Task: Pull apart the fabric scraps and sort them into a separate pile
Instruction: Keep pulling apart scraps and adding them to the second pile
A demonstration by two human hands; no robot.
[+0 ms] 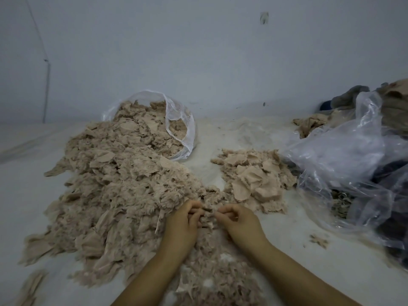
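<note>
A big heap of beige furry fabric scraps [114,184] spreads over the white surface on the left and runs down to the bottom centre. A smaller pile of scraps [256,177] lies to the right of it, apart from the heap. My left hand [183,221] and my right hand [238,219] meet at the near edge of the heap. Both pinch the same small fabric scrap [207,214] between thumb and fingers, one hand at each end. Most of that scrap is hidden by my fingers.
A clear plastic bag [178,120] lies open behind the heap with scraps spilling out. A large crumpled clear bag [344,155] with dark cloth fills the right side. One loose scrap [319,240] lies at the right, another [31,286] at the bottom left. A pale wall [198,51] stands behind.
</note>
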